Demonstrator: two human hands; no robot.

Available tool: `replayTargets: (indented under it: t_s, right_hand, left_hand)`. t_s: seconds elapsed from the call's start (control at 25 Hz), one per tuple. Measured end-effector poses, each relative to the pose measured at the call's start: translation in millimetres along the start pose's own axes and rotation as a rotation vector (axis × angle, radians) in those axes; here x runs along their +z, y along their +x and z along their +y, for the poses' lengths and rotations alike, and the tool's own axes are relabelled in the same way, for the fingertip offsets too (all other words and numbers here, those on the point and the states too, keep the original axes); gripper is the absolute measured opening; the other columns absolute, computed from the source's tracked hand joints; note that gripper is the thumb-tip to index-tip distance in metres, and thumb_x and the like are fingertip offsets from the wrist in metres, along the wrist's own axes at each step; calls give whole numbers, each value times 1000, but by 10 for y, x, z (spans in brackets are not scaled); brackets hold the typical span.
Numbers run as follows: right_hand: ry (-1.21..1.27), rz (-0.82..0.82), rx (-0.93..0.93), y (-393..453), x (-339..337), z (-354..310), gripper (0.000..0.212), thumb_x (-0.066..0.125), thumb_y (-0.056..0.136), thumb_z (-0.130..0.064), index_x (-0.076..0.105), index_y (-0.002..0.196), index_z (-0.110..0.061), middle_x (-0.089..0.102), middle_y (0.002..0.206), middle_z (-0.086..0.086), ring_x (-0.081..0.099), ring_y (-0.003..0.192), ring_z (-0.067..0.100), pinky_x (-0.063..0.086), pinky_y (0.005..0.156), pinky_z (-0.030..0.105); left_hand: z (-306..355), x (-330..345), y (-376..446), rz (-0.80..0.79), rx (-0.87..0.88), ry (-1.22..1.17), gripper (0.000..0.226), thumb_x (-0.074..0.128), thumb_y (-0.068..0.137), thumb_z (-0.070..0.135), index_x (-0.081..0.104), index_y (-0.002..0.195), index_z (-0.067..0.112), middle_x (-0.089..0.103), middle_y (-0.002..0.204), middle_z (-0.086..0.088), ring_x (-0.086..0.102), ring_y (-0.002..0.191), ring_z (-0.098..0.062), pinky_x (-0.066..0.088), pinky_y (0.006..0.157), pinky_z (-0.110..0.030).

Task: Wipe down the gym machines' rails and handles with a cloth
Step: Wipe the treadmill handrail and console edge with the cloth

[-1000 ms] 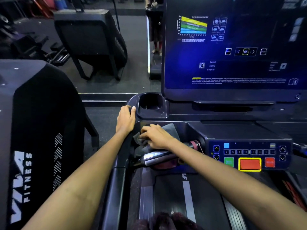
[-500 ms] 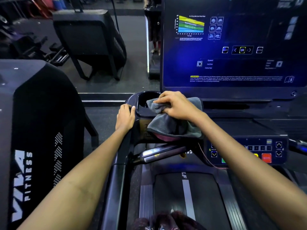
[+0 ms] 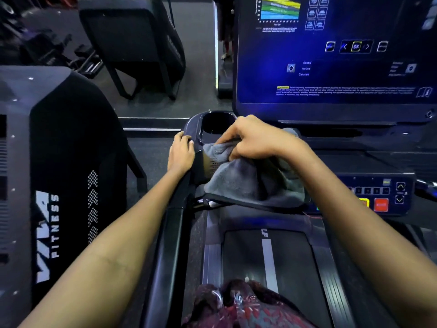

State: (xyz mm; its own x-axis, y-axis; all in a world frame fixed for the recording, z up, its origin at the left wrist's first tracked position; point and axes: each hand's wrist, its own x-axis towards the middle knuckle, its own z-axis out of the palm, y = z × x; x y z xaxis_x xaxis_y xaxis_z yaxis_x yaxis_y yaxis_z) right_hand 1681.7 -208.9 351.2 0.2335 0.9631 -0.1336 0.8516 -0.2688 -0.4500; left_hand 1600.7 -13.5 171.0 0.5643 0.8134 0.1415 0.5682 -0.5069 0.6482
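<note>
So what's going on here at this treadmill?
A person is cleaning it. Their right hand grips a grey cloth bunched against the console beside the cup holder. Their left hand rests on the top of the side rail. The screen above is lit.

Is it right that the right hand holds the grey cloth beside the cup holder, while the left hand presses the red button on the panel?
Not quite. The head view shows the left hand resting on the top of the side rail, left of the cup holder, not on the red button. The rest is right: the right hand holds the grey cloth beside the cup holder.
</note>
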Motion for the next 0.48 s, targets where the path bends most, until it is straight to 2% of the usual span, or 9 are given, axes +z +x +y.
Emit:
replayTargets:
  t_s: [0.08,0.16,0.24,0.36,0.48]
  right_hand:
    - [-102,-175,22,-104,108,-132,39,57,77,-6,71,109,-26,69,102,7,63,96,22,54,82,34]
    - [-132,-262,70,-94,411,-179,35,56,81,-10,70,109,-24,66,107,9,61,98,25,51,80,32]
    - [11,-187,194,51,769,-91,33,54,83,-11,68,112,-18,64,114,15,60,106,31,48,84,32]
    - [219,48,420,471,1178,107,27,50,86,-12,63,108,-3,61,115,23,57,109,38,46,84,34]
    - [341,110,470,763,1367,12,28,51,89,-18,60,108,0,57,120,25,54,111,41,45,84,35]
  left_hand:
    - [-40,-10,-50,-6,-31,-27,33,38,98,19,53,123,6,35,145,-7,41,129,-26,33,106,-37]
    - [-56,-20,-73,-10,-25,-58,33,38,97,14,53,125,5,39,143,-9,40,130,-23,29,107,-31]
    - [-73,-19,-68,-12,-16,-99,33,38,97,9,54,126,1,42,141,-13,38,132,-22,25,107,-26]
    - [-80,-18,-55,-9,-7,-129,33,39,96,5,55,125,-1,43,140,-16,37,133,-23,22,105,-19]
    - [-86,-26,-37,-4,-31,-157,33,38,96,2,56,123,-1,43,140,-15,38,132,-22,22,102,-14]
